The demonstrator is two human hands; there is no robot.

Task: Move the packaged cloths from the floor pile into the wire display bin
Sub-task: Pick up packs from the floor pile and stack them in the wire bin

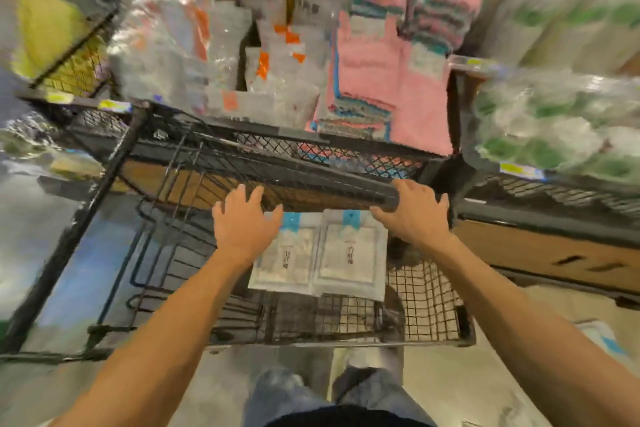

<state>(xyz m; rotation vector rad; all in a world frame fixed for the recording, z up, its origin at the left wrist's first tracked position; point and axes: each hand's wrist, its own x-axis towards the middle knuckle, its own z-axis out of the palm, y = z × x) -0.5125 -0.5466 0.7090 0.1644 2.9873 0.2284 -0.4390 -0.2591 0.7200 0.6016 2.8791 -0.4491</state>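
While both arms reach forward from six o'clock, the left hand hovers with fingers spread and relaxed, grasping nothing, above the left of two packaged cloths. The right hand lies with loosely bent fingers at the dark rail of the upper mesh shelf; whether it grips or merely touches the rail cannot be told. The two packaged cloths, left and right, lie flat side by side, edges touching, on the grid floor of the wire display bin at the centre. Each pack is white with a blue header strip at its twelve o'clock edge and a short vertical line of dark characters, too blurred to read. At twelve o'clock, pink cloth packs stand in the upper shelf, with clear packets bearing orange tags at eleven o'clock. Green-and-white wrapped goods fill two o'clock. Yellow price labels sit on the shelf edges, their print unreadable. At four o'clock, a further blue-and-white pack lies on the floor
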